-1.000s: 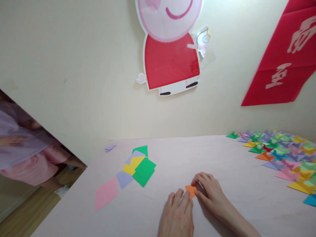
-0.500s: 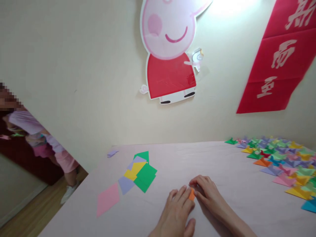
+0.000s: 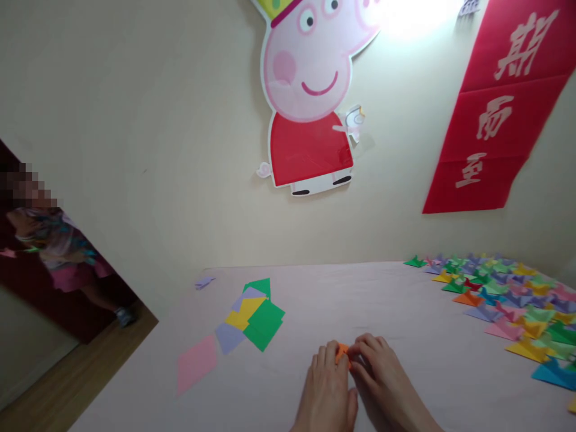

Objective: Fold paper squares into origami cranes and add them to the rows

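Note:
A small piece of folded orange origami paper (image 3: 342, 350) lies on the table between my hands, mostly covered by fingers. Over its left side, my left hand (image 3: 326, 378) presses down with its fingers close together. My right hand (image 3: 380, 375) has thumb and fingertips curled in a pinch at the paper's right edge. Left of my hands are loose square sheets: green (image 3: 265, 323), yellow (image 3: 245, 312), lilac (image 3: 229, 338) and pink (image 3: 197, 363).
Many folded paper figures in mixed colours, such as a blue one (image 3: 554, 373) and an orange one (image 3: 468, 299), stand in rows on the right. A lilac folded piece (image 3: 205, 282) lies at the far left of the table (image 3: 148, 384). Beyond a doorway is a person (image 3: 76, 252).
My hands have drawn closer around the orange paper, and more of its far part shows. The view has tilted up slightly. The person by the doorway has shifted.

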